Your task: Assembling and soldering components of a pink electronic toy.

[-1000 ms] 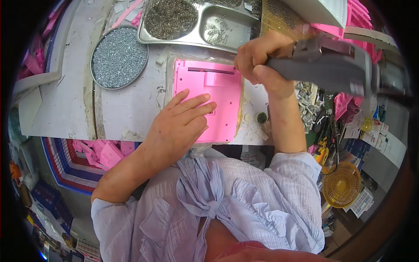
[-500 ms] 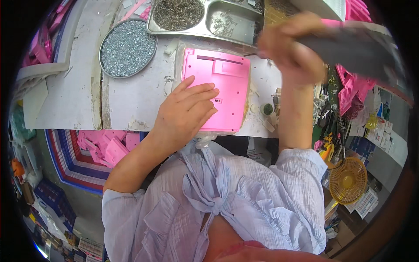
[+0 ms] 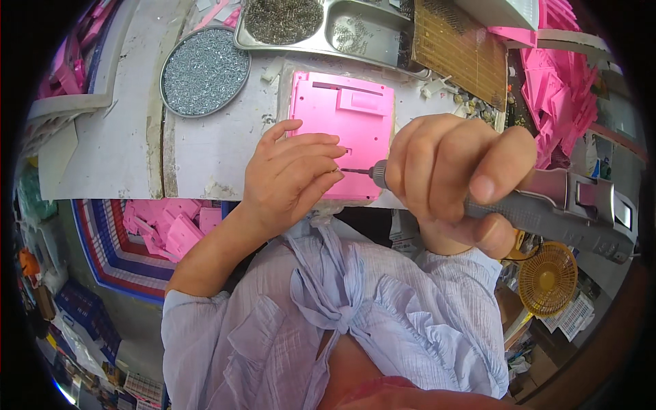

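A pink plastic casing panel (image 3: 369, 150) with a slot, a raised rectangle and small holes rests on a clear-plastic-wrapped pad on the table. My left hand (image 3: 287, 164) lies over its left side, fingers stretched out and fingertips near the middle. Wrapped round a grey electric screwdriver (image 3: 574, 220) is my right hand (image 3: 454, 164), at the panel's right edge. The driver's thin bit points left over the panel, its tip by my left fingertips. Whether a screw sits at the tip is too small to tell.
Left of the panel stands a round tray of silvery screws (image 3: 205, 72). Behind it is a metal compartment tray (image 3: 379, 56) with darker screws. Pink parts are heaped at the right (image 3: 557, 96) and in a striped basket (image 3: 102, 263) below the table's left. A brown mat (image 3: 461, 58) lies back right.
My right hand has come down and nearer with the screwdriver, from the upper right to the panel's right side. The bit is now over the panel. My left hand has barely moved.
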A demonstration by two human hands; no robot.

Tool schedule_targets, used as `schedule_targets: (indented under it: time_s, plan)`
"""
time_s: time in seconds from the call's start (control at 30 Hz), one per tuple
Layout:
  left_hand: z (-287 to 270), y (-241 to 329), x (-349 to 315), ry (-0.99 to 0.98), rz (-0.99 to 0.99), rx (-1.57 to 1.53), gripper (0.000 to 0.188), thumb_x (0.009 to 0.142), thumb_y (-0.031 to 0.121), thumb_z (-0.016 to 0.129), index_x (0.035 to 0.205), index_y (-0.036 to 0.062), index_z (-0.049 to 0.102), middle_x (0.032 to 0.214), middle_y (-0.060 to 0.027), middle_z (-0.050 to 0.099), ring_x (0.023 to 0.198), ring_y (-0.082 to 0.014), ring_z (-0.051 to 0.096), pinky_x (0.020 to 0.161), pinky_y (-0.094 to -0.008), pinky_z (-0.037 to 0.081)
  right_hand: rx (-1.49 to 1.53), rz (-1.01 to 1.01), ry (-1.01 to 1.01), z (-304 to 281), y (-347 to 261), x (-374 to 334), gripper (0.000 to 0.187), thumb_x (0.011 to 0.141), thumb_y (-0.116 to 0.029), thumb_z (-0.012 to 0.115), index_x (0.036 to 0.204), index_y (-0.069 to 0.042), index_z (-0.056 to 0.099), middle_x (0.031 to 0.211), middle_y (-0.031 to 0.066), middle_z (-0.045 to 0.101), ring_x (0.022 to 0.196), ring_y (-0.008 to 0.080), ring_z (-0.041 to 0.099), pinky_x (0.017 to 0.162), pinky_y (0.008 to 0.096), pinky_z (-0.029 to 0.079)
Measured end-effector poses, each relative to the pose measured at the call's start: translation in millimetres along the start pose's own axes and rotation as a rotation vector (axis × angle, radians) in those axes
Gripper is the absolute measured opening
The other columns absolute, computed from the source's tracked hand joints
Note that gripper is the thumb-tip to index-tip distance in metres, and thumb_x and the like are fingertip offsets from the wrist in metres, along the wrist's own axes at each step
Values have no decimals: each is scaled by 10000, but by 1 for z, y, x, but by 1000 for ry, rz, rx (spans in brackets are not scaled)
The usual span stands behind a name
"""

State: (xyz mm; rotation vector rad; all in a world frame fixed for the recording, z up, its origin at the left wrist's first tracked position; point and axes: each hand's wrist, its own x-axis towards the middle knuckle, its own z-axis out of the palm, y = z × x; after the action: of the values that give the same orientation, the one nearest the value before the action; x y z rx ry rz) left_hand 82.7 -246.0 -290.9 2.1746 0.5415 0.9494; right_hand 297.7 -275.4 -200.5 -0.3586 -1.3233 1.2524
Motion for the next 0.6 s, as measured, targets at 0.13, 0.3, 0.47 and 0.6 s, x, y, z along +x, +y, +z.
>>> schedule_targets:
  time_s: [0.13,0.3,0.47,0.6]
  plan:
    - [0,-1,0,31,8,-40,143,864,67,754,973,97,666,1088,-94,765,1077,-269,717,1060,-486,417,12,0,16,6,2,2,296,944,-287,705,1138,-126,550,639,-15,543,511,134,529,437,287,390]
    - [-2,-1,-2,62,12,-73,145,857,56,757,968,94,672,1090,-98,767,1072,-267,720,1054,-478,411,19,-16,28,6,3,3,282,945,-290,703,1125,-131,554,638,-21,542,510,128,526,434,283,383]
    - [-4,-2,-2,54,31,-78,150,849,55,764,961,92,671,1090,-99,766,1056,-260,722,1053,-475,409,31,-7,39,10,6,5,281,947,-299,703,1118,-137,550,625,-30,534,499,123,520,426,281,376]
    - [-7,-4,1,35,87,3,166,817,75,783,937,86,669,1048,-77,758,1027,-243,721,1042,-466,421,35,12,72,14,9,8,285,946,-286,695,1118,-117,542,610,-20,517,485,124,500,421,285,367]
